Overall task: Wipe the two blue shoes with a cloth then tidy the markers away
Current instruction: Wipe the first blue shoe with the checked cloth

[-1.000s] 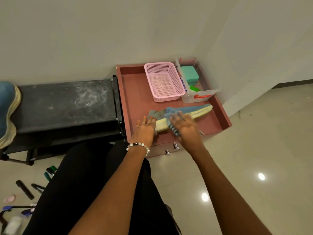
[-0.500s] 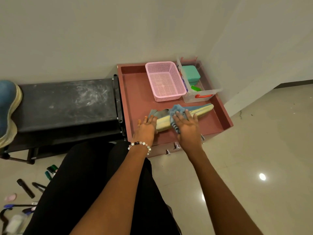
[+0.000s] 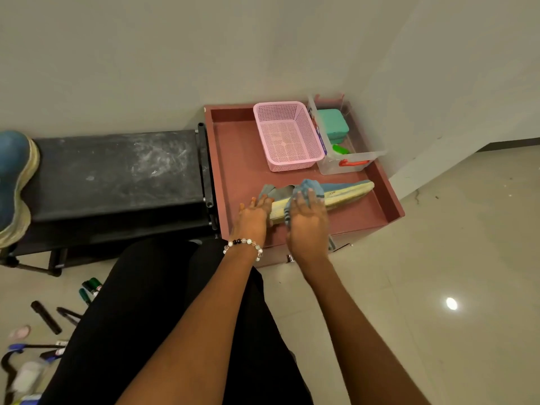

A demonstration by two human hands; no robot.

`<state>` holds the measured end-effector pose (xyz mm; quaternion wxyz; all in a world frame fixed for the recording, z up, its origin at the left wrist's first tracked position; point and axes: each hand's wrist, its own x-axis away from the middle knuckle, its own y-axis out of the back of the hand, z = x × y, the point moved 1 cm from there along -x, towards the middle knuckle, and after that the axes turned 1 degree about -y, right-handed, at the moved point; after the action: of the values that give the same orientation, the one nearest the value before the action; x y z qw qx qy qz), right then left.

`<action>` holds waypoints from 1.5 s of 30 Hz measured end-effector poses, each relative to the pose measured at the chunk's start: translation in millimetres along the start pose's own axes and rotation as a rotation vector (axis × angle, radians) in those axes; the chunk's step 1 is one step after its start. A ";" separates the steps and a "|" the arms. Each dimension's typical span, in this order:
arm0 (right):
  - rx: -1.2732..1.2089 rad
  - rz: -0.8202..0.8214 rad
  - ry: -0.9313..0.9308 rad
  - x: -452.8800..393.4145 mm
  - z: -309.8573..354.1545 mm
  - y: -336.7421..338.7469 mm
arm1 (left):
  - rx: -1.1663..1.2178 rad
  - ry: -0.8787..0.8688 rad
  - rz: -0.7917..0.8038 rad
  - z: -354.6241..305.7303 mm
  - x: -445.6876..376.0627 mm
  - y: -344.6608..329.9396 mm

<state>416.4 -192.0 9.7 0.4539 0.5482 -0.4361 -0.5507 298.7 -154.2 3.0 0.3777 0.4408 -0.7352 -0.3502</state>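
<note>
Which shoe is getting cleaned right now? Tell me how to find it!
Look for the reddish-brown tray in the corner by the wall. In front of the pink basket lies a blue shoe on its side, pale yellow sole showing. Unlike the other blue shoe on the black bench, it has two hands and a blue cloth on it.

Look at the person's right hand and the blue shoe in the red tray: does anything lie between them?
Yes. A blue cloth lies between the right hand and the blue shoe, draped over the shoe's middle. The left hand rests directly on the shoe's heel end; nothing visible lies between.
</note>
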 end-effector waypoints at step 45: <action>-0.151 -0.003 0.053 -10.0 -85.0 16.6 | 0.052 0.042 0.031 -3.5 7.4 3.6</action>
<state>501.6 -184.2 26.5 0.5044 0.5275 -0.3806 -0.5679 298.0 -160.2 9.5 0.3866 0.4462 -0.7426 -0.3160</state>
